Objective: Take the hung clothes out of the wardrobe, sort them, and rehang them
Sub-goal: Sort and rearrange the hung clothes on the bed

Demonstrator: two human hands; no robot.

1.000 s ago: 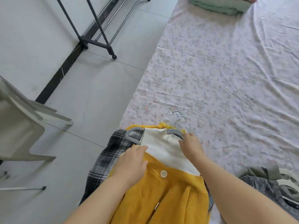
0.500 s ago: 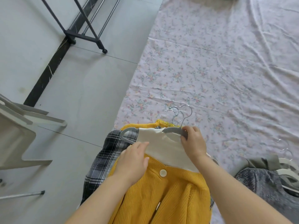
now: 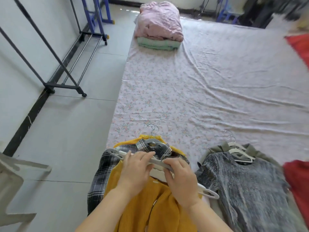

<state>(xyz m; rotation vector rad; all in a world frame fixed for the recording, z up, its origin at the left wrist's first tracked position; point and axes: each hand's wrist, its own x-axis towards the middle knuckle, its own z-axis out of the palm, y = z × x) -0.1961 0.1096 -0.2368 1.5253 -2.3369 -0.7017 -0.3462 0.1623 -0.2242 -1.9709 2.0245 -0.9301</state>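
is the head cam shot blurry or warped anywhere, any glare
Head view: edges smear, worst at the red cloth and grey sweater; both hands look soft. Wide-angle bend curves the clothes rack. Glare on the far floor.

On the bed [image 3: 209,91], folded blankets [image 3: 158,30] lie far behind the cardigan [image 3: 150,206]; a sweater [image 3: 250,185] lies just right.
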